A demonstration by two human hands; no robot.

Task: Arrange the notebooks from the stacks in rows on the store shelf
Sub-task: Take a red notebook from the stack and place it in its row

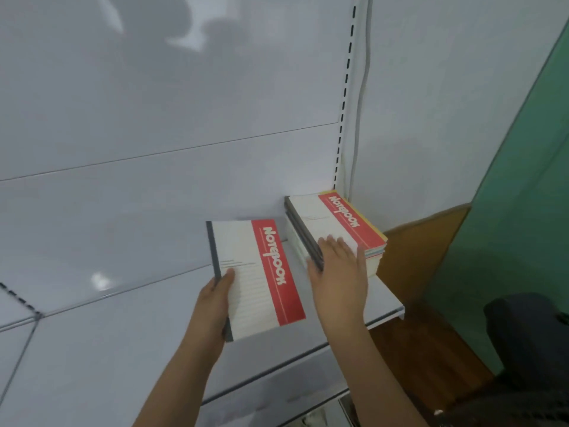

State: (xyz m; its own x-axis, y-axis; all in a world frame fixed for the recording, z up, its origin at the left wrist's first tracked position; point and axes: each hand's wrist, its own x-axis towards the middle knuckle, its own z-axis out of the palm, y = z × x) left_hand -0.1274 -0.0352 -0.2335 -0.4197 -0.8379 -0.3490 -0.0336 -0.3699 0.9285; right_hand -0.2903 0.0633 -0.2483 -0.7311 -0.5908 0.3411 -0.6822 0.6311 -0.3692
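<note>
A stack of notebooks (335, 223) with white covers and red "Notebook" bands lies at the right end of the white store shelf (385, 306), against the back panel. My right hand (338, 269) lies flat on the near end of the stack's top cover, fingers straight, thumb at the right edge. My left hand (215, 303) grips another notebook (255, 278) of the same design by its dark spine edge, thumb on top. This notebook is held just left of the stack, over the shelf; whether it touches the shelf I cannot tell.
The white back panel (154, 149) and a slotted upright (345, 97) rise behind the shelf. A second shelf edge (277, 374) runs below. To the right are a brown wooden floor (421, 340), a green wall (508, 211) and a dark object (529, 334).
</note>
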